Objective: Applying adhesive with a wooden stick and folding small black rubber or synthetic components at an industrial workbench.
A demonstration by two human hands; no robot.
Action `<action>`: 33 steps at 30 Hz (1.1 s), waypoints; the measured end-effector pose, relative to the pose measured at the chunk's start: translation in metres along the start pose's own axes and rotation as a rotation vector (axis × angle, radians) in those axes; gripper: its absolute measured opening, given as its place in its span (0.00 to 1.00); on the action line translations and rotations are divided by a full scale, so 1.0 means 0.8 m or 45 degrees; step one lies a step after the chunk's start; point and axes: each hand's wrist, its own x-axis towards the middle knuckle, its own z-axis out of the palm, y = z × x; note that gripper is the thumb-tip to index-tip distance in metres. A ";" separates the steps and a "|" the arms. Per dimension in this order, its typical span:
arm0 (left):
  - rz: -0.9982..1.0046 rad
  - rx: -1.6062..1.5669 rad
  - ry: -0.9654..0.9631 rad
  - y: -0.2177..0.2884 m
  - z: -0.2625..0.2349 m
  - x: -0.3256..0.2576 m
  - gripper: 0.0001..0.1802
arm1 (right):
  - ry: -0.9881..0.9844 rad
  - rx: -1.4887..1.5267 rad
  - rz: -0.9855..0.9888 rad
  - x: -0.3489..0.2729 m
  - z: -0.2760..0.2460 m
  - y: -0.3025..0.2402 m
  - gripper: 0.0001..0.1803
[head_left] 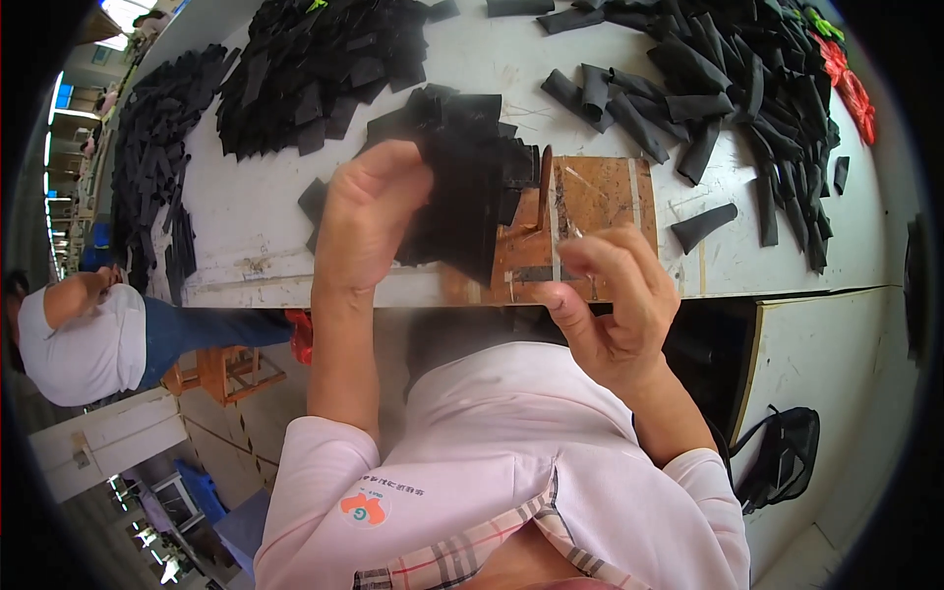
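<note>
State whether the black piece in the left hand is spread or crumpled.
Spread: the black piece in the left hand shows a broad face and straight right edge; blur may hide folds.

black piece (pixel 457 211): matt, cloth-like | board (pixel 602 192): scuffed wood | red plastic (pixel 851 96): glossy

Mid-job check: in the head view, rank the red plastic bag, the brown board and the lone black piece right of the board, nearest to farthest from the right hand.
From the right hand:
1. Brown board: directly ahead, at the fingertips in this view.
2. Lone black piece: ahead, to the right.
3. Red plastic bag: upper right, farthest.
</note>
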 end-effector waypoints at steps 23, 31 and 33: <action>-0.292 0.054 0.220 -0.039 0.052 -0.079 0.10 | -0.016 -0.361 -0.146 -0.025 0.041 0.025 0.13; -0.044 0.483 0.240 -0.068 0.045 -0.072 0.02 | -0.312 0.244 0.261 -0.032 0.034 0.019 0.24; 0.027 0.471 0.226 -0.067 0.058 -0.078 0.01 | -0.171 0.224 0.259 -0.034 0.042 0.017 0.17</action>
